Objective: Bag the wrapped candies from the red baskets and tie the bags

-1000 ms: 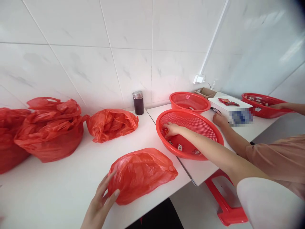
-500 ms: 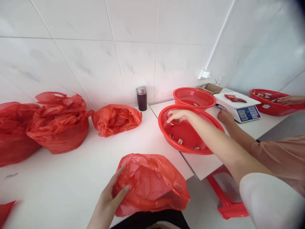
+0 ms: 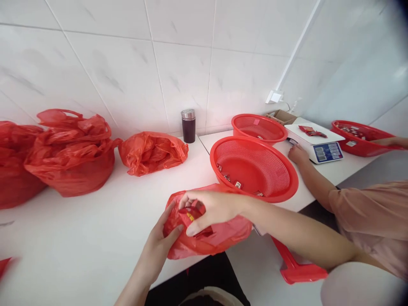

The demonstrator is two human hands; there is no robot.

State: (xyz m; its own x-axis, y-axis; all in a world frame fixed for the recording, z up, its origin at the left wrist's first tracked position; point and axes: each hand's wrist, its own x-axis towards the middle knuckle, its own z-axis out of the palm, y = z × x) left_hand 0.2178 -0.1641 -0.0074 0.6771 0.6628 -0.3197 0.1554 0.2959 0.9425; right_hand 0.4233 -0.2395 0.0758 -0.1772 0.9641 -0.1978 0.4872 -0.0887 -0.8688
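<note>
In the head view I take the near basket point(image 3: 234, 157), red with perforated walls, as the reference on the white counter point(image 3: 95, 238). A few small packets point(image 3: 237, 185) lie in its bottom, towards my side.

On the near side of that basket, slightly left of it, lies an open red bag point(image 3: 228, 242) at the counter's front edge. My right hand point(image 3: 189, 219) is at the bag's mouth, fingers and thumb closed round a red packet point(image 3: 189, 215) with yellow print. My left hand point(image 3: 172, 225) is at the bag's left side, thumb and fingers parted and touching the film; its grip is partly hidden, so I cannot tell whether it pinches the plastic.

Left of the near basket I record a crumpled red bag point(image 3: 153, 153), then further left a fuller tied bag point(image 3: 70, 157) and another full bag point(image 3: 15, 170). A dark tumbler point(image 3: 188, 127) with a silvery lid stands behind and left of it.

Directly behind the near basket is the far basket point(image 3: 259, 127). To its right stands a scale point(image 3: 328, 152) bearing red packets point(image 3: 312, 131); a co-worker's hand point(image 3: 297, 154) rests between basket and scale. Furthest right, the co-worker's other hand point(image 3: 390, 142) reaches into a third basket point(image 3: 352, 148).
</note>
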